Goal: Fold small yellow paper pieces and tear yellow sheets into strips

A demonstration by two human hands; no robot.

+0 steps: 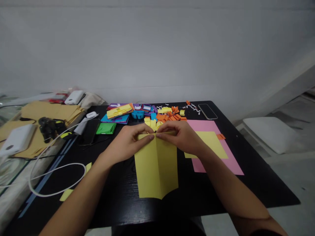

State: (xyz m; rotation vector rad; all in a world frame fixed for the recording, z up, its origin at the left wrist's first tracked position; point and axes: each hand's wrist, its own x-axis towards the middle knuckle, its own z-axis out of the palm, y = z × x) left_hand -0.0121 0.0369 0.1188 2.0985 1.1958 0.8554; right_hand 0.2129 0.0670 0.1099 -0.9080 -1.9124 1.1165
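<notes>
A sheet of yellow paper (149, 167) with a crease down its middle hangs in front of me over the black table (118, 200). My left hand (131, 141) pinches its top edge left of the crease, thumb in front. Just right of the crease, my right hand (180, 136) pinches the same edge, fingertips almost touching the left ones. Behind the hands lie small folded yellow paper pieces (152, 123) and a heap of orange paper pieces (169, 116). Under my right forearm, another yellow sheet (214, 144) rests on a pink sheet (200, 165).
Green paper pieces (106, 128), blue paper (123, 119) and white scraps (197, 109) lie toward the back. One phone (208, 111) is at back right, another dark phone (90, 131) at left. A white cable (46, 195) loops at left. A white stool (269, 134) stands right.
</notes>
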